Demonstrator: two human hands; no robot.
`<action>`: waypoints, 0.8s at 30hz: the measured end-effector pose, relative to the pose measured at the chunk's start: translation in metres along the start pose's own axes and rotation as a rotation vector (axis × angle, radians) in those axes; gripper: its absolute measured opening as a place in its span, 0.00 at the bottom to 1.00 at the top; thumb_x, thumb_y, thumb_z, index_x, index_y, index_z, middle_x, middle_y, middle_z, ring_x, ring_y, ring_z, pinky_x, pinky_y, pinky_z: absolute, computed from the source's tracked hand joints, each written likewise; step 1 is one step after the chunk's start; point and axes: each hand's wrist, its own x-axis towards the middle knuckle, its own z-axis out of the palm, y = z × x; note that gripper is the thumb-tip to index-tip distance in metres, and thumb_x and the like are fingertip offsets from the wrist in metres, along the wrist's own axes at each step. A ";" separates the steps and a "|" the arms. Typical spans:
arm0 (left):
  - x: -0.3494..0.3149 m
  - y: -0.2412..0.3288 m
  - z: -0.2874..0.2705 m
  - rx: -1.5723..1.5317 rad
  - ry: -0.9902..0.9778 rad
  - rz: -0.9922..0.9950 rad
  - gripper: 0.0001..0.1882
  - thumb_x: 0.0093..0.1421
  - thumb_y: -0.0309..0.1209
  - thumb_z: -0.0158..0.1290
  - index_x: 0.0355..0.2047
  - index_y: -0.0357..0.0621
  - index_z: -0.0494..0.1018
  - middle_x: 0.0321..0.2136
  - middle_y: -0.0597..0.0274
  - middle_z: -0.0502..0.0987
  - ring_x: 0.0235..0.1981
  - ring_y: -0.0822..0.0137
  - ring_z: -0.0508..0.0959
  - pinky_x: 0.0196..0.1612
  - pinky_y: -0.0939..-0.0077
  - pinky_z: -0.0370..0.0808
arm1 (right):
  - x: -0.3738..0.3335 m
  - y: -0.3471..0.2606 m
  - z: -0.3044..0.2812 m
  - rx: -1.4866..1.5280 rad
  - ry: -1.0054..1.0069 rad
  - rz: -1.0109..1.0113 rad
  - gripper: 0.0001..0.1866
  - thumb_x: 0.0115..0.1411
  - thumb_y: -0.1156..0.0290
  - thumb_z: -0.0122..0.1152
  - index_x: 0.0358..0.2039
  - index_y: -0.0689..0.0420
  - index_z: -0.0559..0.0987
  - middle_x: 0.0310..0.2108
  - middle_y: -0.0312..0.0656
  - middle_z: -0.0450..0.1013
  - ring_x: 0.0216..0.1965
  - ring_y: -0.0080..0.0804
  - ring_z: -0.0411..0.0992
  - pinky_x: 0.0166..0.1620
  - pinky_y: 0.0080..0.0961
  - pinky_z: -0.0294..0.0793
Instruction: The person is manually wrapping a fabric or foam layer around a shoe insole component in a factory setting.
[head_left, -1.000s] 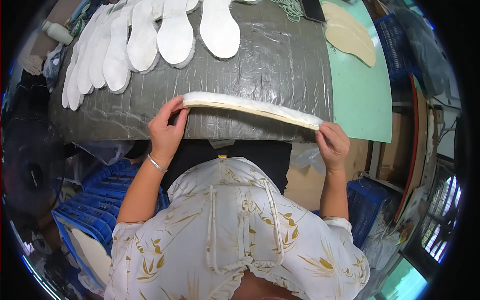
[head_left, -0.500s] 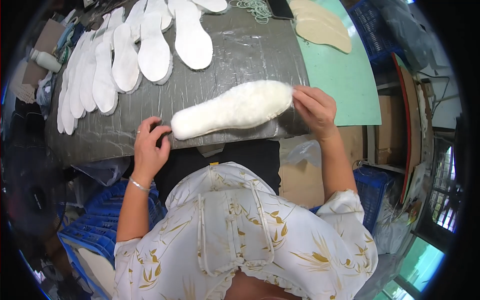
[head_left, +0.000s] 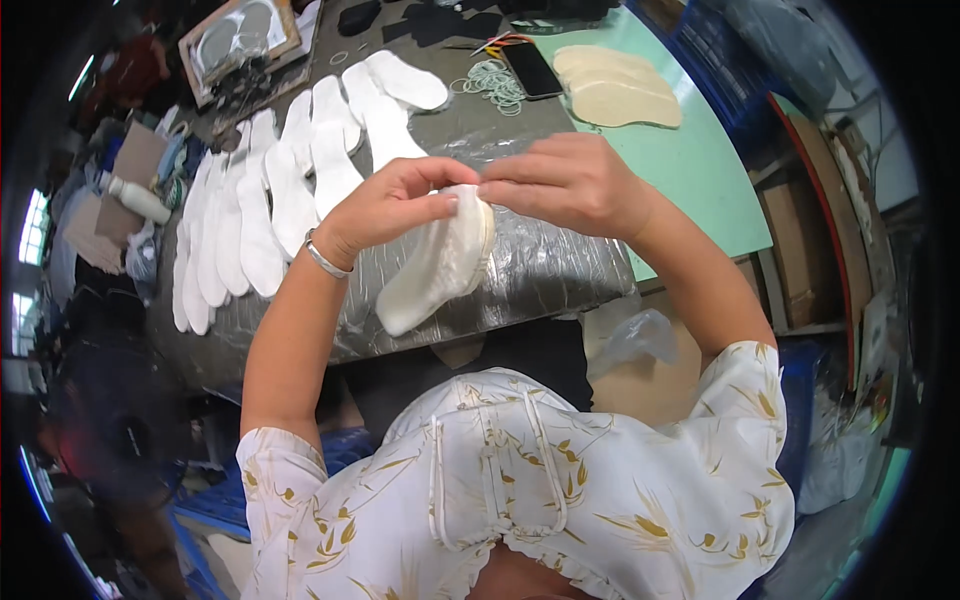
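A fluffy white fleece insole (head_left: 432, 272) is held up at a slant over the wrapped work surface, its narrow end low and near me. My left hand (head_left: 395, 205) pinches its upper end between thumb and fingers. From the other side my right hand (head_left: 570, 185) closes its fingertips on that same end; the fingers partly hide the grip. Along the insole's right side a cream layered edge shows. Just beyond my left hand, several white insoles (head_left: 262, 240) lie overlapping in a fanned row.
A dark plastic-wrapped table (head_left: 570, 270) is in front of me, with a green board (head_left: 705, 205) at its right bearing cream insole shapes (head_left: 625, 95). Pale rubber bands (head_left: 492, 85) and a phone (head_left: 530, 70) lie at the back. A blue crate (head_left: 215, 500) stands low left.
Both hands have come together at one end of the insole, which has been lifted and turned from lying sideways. The view has shifted, showing more of the table's far side.
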 end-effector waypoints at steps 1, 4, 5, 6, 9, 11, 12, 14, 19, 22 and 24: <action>0.001 0.002 -0.005 -0.064 0.035 -0.046 0.15 0.65 0.27 0.51 0.52 0.38 0.73 0.44 0.66 0.78 0.45 0.76 0.76 0.51 0.79 0.71 | 0.004 0.001 0.001 0.031 0.040 0.060 0.16 0.50 0.73 0.65 0.42 0.52 0.81 0.38 0.33 0.78 0.30 0.31 0.77 0.30 0.26 0.76; -0.004 0.003 -0.019 -0.259 0.208 0.122 0.12 0.66 0.26 0.51 0.50 0.39 0.71 0.44 0.63 0.78 0.46 0.73 0.76 0.52 0.76 0.72 | 0.009 -0.006 0.008 0.241 0.303 0.490 0.14 0.58 0.77 0.66 0.46 0.60 0.81 0.40 0.44 0.79 0.33 0.31 0.79 0.39 0.22 0.80; -0.007 0.004 -0.021 -0.381 0.272 0.200 0.13 0.67 0.26 0.50 0.51 0.39 0.70 0.46 0.61 0.77 0.48 0.70 0.76 0.54 0.74 0.72 | 0.010 -0.008 0.007 0.390 0.373 0.681 0.14 0.59 0.78 0.64 0.47 0.60 0.80 0.41 0.43 0.79 0.35 0.28 0.79 0.41 0.21 0.79; -0.008 0.004 -0.022 -0.369 0.269 0.205 0.13 0.67 0.26 0.50 0.51 0.39 0.70 0.46 0.61 0.77 0.48 0.70 0.76 0.54 0.74 0.72 | 0.006 -0.009 0.002 0.511 0.329 0.795 0.15 0.61 0.77 0.61 0.49 0.61 0.79 0.44 0.42 0.78 0.41 0.25 0.78 0.45 0.21 0.78; -0.024 0.002 -0.019 -0.511 0.429 0.392 0.14 0.67 0.26 0.49 0.53 0.40 0.69 0.49 0.58 0.76 0.52 0.65 0.75 0.58 0.67 0.70 | -0.012 -0.021 0.008 0.695 0.221 0.910 0.18 0.60 0.72 0.62 0.51 0.60 0.79 0.46 0.42 0.78 0.48 0.28 0.76 0.52 0.27 0.74; -0.033 -0.021 -0.011 -0.594 0.558 0.521 0.15 0.68 0.28 0.49 0.54 0.41 0.69 0.51 0.57 0.75 0.55 0.63 0.74 0.61 0.64 0.67 | -0.023 -0.035 0.015 0.751 0.151 0.909 0.25 0.57 0.71 0.63 0.56 0.60 0.75 0.48 0.43 0.77 0.50 0.32 0.75 0.55 0.31 0.72; -0.039 -0.031 -0.005 -0.611 0.624 0.529 0.15 0.67 0.26 0.48 0.54 0.42 0.70 0.52 0.59 0.75 0.56 0.63 0.73 0.63 0.62 0.65 | -0.027 -0.043 0.021 0.674 0.109 0.907 0.27 0.57 0.68 0.65 0.57 0.59 0.73 0.48 0.45 0.77 0.50 0.35 0.76 0.54 0.31 0.73; -0.050 -0.055 0.009 -0.705 0.696 0.510 0.15 0.66 0.25 0.48 0.54 0.43 0.70 0.52 0.60 0.75 0.56 0.62 0.72 0.63 0.61 0.64 | -0.036 -0.058 0.035 0.563 0.037 0.947 0.33 0.53 0.67 0.67 0.59 0.57 0.69 0.49 0.48 0.76 0.49 0.41 0.76 0.51 0.32 0.74; -0.082 -0.112 0.032 -0.929 0.836 0.494 0.18 0.63 0.25 0.47 0.54 0.44 0.71 0.53 0.61 0.75 0.58 0.60 0.70 0.65 0.58 0.61 | -0.031 -0.081 0.070 0.245 0.087 0.821 0.26 0.51 0.71 0.67 0.53 0.56 0.75 0.42 0.45 0.77 0.44 0.43 0.75 0.45 0.34 0.72; -0.092 -0.124 0.045 -0.997 0.927 0.468 0.19 0.62 0.25 0.45 0.54 0.44 0.70 0.54 0.59 0.74 0.59 0.59 0.69 0.65 0.57 0.61 | -0.021 -0.091 0.091 0.268 0.195 0.783 0.11 0.55 0.71 0.66 0.40 0.56 0.82 0.34 0.40 0.76 0.36 0.40 0.74 0.40 0.34 0.72; -0.097 -0.133 0.046 -1.040 0.939 0.479 0.19 0.62 0.25 0.45 0.54 0.44 0.70 0.54 0.58 0.73 0.59 0.57 0.69 0.65 0.55 0.61 | -0.013 -0.095 0.104 0.246 0.211 0.771 0.11 0.55 0.72 0.66 0.40 0.55 0.82 0.34 0.39 0.76 0.35 0.38 0.74 0.38 0.34 0.72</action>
